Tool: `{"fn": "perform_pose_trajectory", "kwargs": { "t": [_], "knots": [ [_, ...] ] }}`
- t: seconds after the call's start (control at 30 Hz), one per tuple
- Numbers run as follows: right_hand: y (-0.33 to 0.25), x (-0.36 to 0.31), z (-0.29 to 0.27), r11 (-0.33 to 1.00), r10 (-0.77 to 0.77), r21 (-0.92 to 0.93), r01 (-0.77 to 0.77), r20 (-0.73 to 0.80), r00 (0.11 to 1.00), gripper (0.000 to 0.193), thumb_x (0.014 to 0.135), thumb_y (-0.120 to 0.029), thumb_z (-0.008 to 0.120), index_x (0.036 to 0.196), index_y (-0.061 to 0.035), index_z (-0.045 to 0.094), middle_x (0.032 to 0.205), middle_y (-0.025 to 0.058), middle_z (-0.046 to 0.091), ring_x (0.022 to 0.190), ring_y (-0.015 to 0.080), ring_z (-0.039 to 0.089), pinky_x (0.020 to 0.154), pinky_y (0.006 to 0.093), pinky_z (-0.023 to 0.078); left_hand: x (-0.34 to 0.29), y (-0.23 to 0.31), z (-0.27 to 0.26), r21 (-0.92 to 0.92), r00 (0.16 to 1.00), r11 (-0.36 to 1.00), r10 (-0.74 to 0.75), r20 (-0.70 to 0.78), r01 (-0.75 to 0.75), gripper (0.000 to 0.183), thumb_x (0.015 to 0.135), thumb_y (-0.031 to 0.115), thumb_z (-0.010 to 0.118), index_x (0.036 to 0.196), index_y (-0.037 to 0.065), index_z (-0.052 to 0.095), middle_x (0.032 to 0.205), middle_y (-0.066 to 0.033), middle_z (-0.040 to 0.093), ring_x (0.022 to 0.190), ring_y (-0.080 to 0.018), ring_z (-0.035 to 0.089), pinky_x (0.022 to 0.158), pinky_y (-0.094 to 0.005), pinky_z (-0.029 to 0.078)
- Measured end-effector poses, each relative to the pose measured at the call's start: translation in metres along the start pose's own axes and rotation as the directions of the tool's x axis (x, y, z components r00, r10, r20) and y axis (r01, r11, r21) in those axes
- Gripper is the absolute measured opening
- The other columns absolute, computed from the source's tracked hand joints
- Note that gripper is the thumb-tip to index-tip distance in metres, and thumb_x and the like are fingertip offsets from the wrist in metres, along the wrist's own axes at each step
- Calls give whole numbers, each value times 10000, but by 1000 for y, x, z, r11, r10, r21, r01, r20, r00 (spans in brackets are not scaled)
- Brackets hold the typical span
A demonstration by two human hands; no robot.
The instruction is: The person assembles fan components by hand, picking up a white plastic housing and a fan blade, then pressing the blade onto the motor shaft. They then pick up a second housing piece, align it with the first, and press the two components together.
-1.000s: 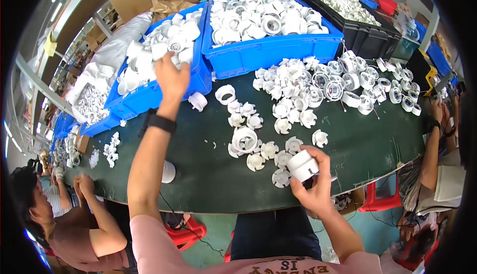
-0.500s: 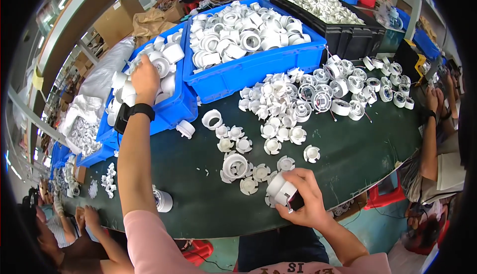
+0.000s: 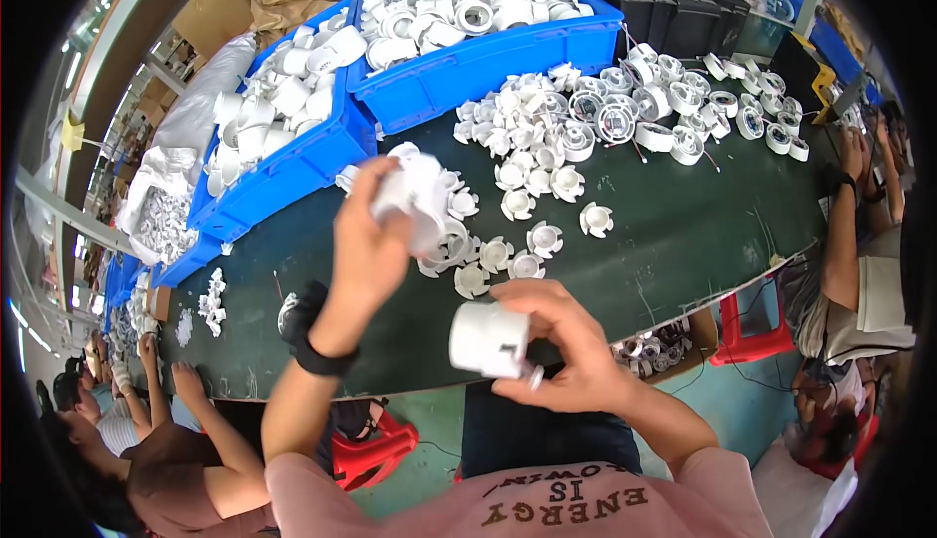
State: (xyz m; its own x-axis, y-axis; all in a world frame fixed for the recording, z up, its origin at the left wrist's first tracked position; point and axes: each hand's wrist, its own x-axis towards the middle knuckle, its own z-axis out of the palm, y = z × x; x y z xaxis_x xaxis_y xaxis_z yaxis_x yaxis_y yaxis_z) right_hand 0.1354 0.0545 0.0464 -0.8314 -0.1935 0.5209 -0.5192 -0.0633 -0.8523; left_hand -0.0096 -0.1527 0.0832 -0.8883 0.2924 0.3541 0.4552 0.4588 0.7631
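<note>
Below the frame's centre, my right hand (image 3: 581, 358) curls round a smooth white cylindrical housing (image 3: 480, 335) with a small dark slot. Left of centre, my left hand (image 3: 371, 236) grips a blurred white part (image 3: 418, 197) above the desk (image 3: 693, 221).

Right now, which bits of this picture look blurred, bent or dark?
Head view: the left hand and the white part it holds look smeared; head view: the right hand and its white housing look clearer; head view: the green table has a bowed near edge; head view: the corners are black.
</note>
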Motion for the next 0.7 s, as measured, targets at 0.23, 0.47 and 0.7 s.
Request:
{"fn": "perform_pose_trajectory", "kwargs": {
  "t": [0.23, 0.47, 0.7],
  "knots": [
    [-14, -6, -9, 972, 149, -158, -173, -157, 976, 650, 769, -104, 775, 1311, 24, 437, 1225, 124, 426, 980, 170, 548, 803, 274, 479, -90, 60, 25, -589, 965, 777, -87, 249, 222, 764, 780, -69, 570, 1462, 25, 239, 1404, -115, 391, 1271, -230, 429, 1041, -345, 352],
    [-18, -17, -10, 984, 101, -149, -97, 15, 995, 683, 727, -149, 823, 1297, 28, 490, 1194, 135, 471, 934, 179, 570, 732, 295, 524, -124, 69, 44, -538, 958, 793, -221, 185, 286, 543, 937, 360, 511, 1296, -40, 434, 1209, -135, 515, 1086, -203, 511, 933, -307, 397],
    [-19, -31, -4, 982, 151, -121, -146, 36, 988, 778, 693, -226, 840, 1313, 66, 471, 1068, 109, 484, 781, 140, 601, 665, 271, 521, -143, 61, 63, -456, 997, 887, 54, -50, -71, 417, 967, 338, 470, 1158, -32, 489, 1091, -159, 543, 929, -199, 534, 802, -333, 439]
  ]
}}
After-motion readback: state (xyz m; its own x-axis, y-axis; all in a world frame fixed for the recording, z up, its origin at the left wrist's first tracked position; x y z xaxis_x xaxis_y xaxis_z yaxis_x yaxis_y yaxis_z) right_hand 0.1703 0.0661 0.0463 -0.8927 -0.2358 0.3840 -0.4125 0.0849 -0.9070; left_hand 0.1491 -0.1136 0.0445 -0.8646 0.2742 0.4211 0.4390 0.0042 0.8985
